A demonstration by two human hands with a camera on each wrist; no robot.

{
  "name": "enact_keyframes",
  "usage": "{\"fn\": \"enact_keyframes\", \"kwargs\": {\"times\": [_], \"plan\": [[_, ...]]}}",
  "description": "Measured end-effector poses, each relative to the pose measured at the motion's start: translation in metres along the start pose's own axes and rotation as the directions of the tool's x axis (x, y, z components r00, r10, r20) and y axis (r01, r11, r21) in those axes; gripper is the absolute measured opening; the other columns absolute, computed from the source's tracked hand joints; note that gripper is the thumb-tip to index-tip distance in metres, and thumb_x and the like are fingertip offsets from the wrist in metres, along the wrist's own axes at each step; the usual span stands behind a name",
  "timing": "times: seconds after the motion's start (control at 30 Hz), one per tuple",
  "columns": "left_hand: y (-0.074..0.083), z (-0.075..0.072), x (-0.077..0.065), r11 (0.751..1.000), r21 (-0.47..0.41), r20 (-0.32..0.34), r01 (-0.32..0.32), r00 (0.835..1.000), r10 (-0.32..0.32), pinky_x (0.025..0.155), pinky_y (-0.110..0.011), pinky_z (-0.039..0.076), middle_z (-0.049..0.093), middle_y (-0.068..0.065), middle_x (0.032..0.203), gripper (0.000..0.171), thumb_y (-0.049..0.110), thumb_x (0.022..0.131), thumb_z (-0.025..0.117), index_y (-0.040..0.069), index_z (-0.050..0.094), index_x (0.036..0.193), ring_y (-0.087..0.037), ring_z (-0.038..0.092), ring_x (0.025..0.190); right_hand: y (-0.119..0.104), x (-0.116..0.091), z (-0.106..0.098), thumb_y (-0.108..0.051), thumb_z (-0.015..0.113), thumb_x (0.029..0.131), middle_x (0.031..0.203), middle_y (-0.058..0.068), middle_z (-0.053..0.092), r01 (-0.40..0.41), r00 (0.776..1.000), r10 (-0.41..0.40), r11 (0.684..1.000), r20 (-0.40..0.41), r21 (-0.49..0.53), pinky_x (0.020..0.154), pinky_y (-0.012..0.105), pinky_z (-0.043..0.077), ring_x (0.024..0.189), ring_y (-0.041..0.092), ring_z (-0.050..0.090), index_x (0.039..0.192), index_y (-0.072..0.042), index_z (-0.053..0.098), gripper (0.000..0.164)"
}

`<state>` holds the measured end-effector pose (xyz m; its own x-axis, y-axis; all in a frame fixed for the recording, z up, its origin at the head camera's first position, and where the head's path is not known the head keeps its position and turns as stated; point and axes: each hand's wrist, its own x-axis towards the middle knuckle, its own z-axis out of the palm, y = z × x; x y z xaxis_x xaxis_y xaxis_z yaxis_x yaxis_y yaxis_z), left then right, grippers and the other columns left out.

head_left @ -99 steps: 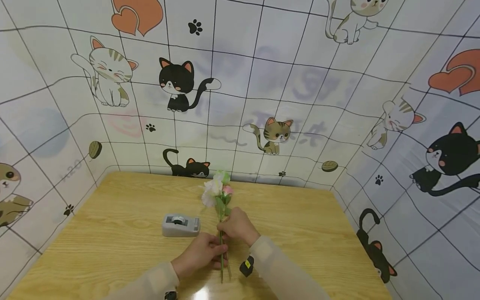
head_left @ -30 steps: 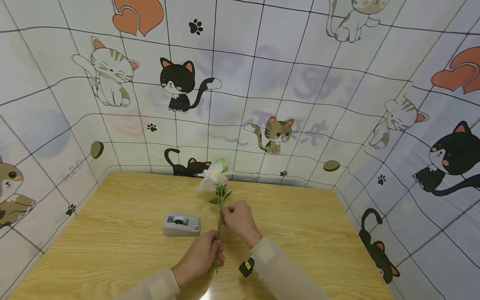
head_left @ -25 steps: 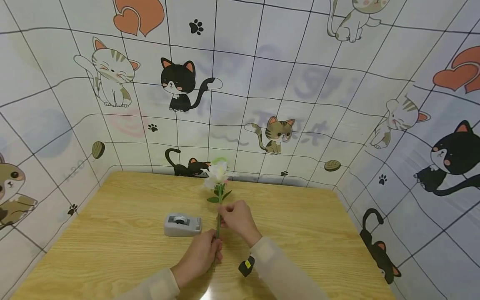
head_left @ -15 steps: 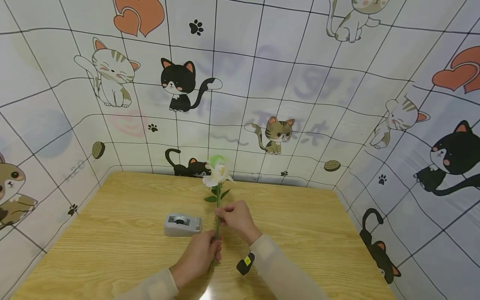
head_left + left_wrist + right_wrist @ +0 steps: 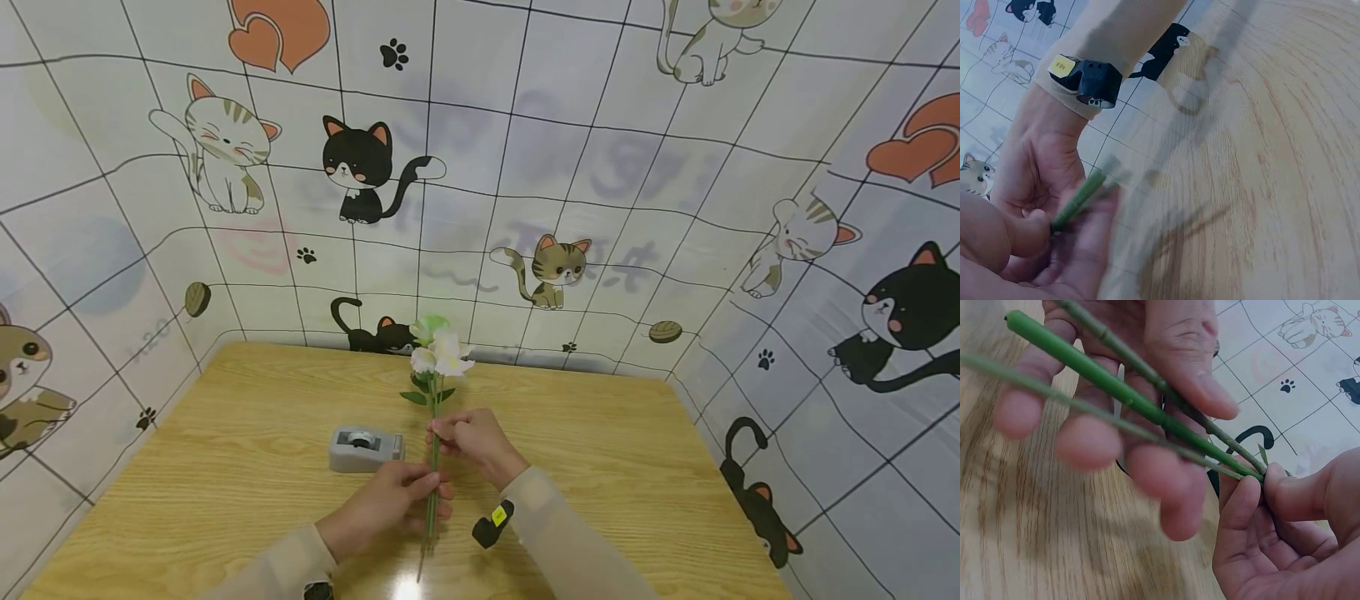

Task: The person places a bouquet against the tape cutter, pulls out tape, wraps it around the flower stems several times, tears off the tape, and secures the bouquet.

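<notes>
Between my hands stands a small bunch of flowers, with a white bloom (image 5: 448, 353), a pale green bloom (image 5: 430, 327) and dark green leaves. My right hand (image 5: 480, 443) pinches the stems (image 5: 1097, 372) below the leaves, between thumb and fingertips. Lower down, my left hand (image 5: 393, 504) lies loosely around them. In the right wrist view its fingers are spread apart and the stem ends fan out past them, a thick green one, a brownish one and a thin one. A stem end (image 5: 1082, 199) also shows beside the fingers in the left wrist view.
A grey tape dispenser (image 5: 365, 450) stands on the wooden table (image 5: 225, 450), left of the stems. White cloth walls (image 5: 465, 167) printed with cats and grid lines enclose the table at the back and sides. A black wrist camera (image 5: 492, 523) sits under the right sleeve.
The bunch has turned, and its pink bloom is out of sight. My right hand has shifted slightly down and left. The left fingers have loosened and the stem ends have spread apart.
</notes>
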<state>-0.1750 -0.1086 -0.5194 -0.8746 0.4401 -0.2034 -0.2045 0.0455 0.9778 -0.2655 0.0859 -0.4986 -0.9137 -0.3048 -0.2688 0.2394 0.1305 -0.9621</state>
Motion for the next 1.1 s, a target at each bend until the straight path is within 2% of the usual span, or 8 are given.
{"fn": "enact_keyframes", "kwargs": {"times": [0.13,0.23,0.37,0.5,0.6,0.7,0.87,1.1], "plan": [[0.001,-0.001,0.000,1.000,-0.026,-0.027,-0.001,1.000,0.000,0.070,-0.025,0.063,0.084,-0.018,0.126,0.039,0.013,0.124,0.056,-0.018,0.069,0.145,-0.014,0.083,0.098,0.001,0.002,0.000,-0.013,0.077,0.114,0.108,0.008,0.089,-0.018,1.000,0.017,0.999,0.012,0.042,0.083,0.021,0.067,0.091,0.009,0.079,0.124,0.006,0.086,0.024],[0.002,0.002,0.001,0.999,-0.025,-0.041,-0.025,0.999,0.024,0.074,-0.028,0.070,0.084,-0.018,0.120,0.035,0.008,0.123,0.057,-0.021,0.071,0.136,-0.014,0.083,0.092,0.000,0.001,-0.002,-0.013,0.077,0.114,0.111,0.012,0.090,-0.003,1.000,0.003,1.000,0.013,0.030,0.085,0.023,0.069,0.090,0.008,0.081,0.124,0.007,0.086,0.024],[0.005,0.006,0.000,0.999,0.011,-0.058,-0.044,0.997,0.044,0.082,-0.037,0.075,0.082,-0.018,0.111,0.030,0.005,0.121,0.059,-0.020,0.076,0.121,-0.016,0.082,0.088,-0.002,-0.003,-0.002,-0.015,0.079,0.114,0.111,0.017,0.089,0.045,0.999,-0.045,0.998,0.002,-0.048,0.091,0.034,0.074,0.084,0.008,0.081,0.120,0.007,0.087,0.024],[0.006,0.009,-0.003,0.991,0.115,-0.087,-0.071,0.993,0.081,0.077,-0.037,0.075,0.080,-0.019,0.095,0.029,0.004,0.120,0.061,-0.015,0.077,0.104,-0.020,0.082,0.082,-0.005,-0.008,0.001,-0.018,0.080,0.113,0.105,0.019,0.088,0.082,0.996,-0.086,0.988,-0.025,-0.128,0.093,0.043,0.075,0.082,0.013,0.084,0.119,0.007,0.088,0.027],[0.006,0.010,-0.003,0.961,0.255,-0.118,-0.108,0.983,0.142,0.067,-0.029,0.070,0.080,-0.016,0.085,0.032,0.003,0.119,0.064,-0.011,0.077,0.093,-0.021,0.081,0.074,-0.007,-0.012,0.004,-0.019,0.081,0.113,0.100,0.019,0.087,0.092,0.993,-0.103,0.982,-0.058,-0.163,0.090,0.046,0.075,0.085,0.024,0.087,0.119,0.009,0.087,0.029],[0.006,0.011,-0.003,0.902,0.414,-0.158,-0.121,0.966,0.203,0.052,-0.018,0.054,0.079,-0.010,0.075,0.034,0.003,0.117,0.067,-0.004,0.080,0.086,-0.013,0.071,0.061,-0.010,-0.013,0.008,-0.019,0.082,0.112,0.095,0.020,0.087,0.112,0.988,-0.131,0.973,-0.084,-0.199,0.085,0.047,0.076,0.088,0.034,0.089,0.116,0.010,0.086,0.029],[0.005,0.014,-0.003,0.804,0.581,-0.199,-0.123,0.937,0.287,0.047,-0.013,0.035,0.077,-0.003,0.069,0.035,0.001,0.113,0.071,0.001,0.082,0.080,-0.003,0.055,0.054,-0.012,-0.014,0.014,-0.017,0.086,0.109,0.092,0.020,0.088,0.133,0.979,-0.166,0.959,-0.115,-0.250,0.079,0.045,0.076,0.081,0.032,0.089,0.108,0.006,0.089,0.023],[0.003,0.012,-0.003,0.777,0.614,-0.182,-0.138,0.933,0.309,0.047,-0.015,0.038,0.076,-0.001,0.067,0.036,0.001,0.112,0.073,0.005,0.080,0.076,-0.002,0.055,0.053,-0.010,-0.012,0.018,-0.013,0.081,0.111,0.097,0.019,0.088,0.117,0.983,-0.149,0.960,-0.111,-0.254,0.084,0.045,0.076,0.082,0.021,0.087,0.109,0.007,0.089,0.021]]}}
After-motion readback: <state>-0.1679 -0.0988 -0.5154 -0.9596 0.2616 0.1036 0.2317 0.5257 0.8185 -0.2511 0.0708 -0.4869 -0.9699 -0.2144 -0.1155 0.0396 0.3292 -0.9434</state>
